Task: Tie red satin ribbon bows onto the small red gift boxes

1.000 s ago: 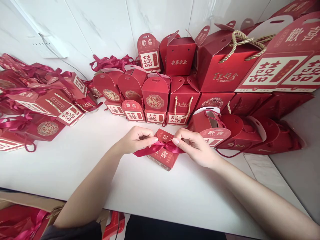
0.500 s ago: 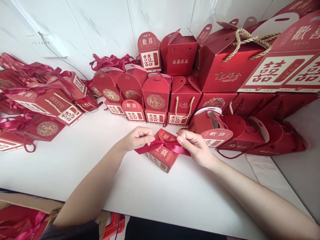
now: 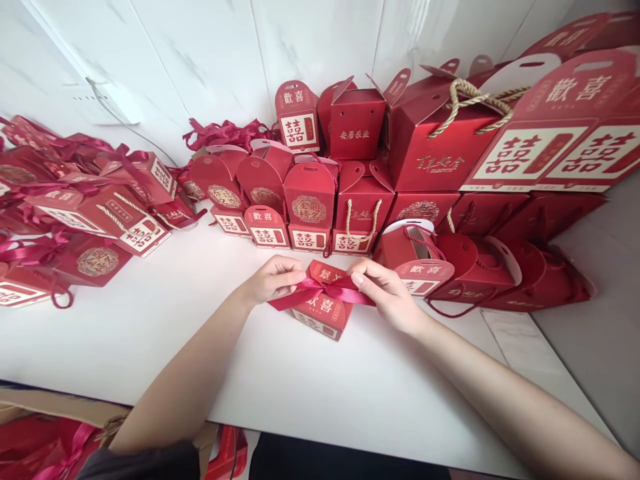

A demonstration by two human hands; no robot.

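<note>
A small red gift box [image 3: 323,312] with gold characters lies on the white table [image 3: 310,387] in the middle of the view. A dark red satin ribbon [image 3: 320,292] runs across its top and is knotted at the centre. My left hand [image 3: 273,280] pinches the ribbon's left part with closed fingers. My right hand [image 3: 385,293] pinches its right part, thumb and forefinger together. Both hands rest just above the box.
Many red gift boxes [image 3: 310,200] stand stacked along the white wall behind. More boxes with ribbons [image 3: 90,213] lie heaped at the left. Larger red boxes with rope handles [image 3: 450,133] rise at the right. A cardboard carton [image 3: 45,427] with red ribbons sits below the table edge.
The hands stay on the ribbon with slight finger shifts, and the bow looks pulled a little tighter. The view has tilted slightly down.
</note>
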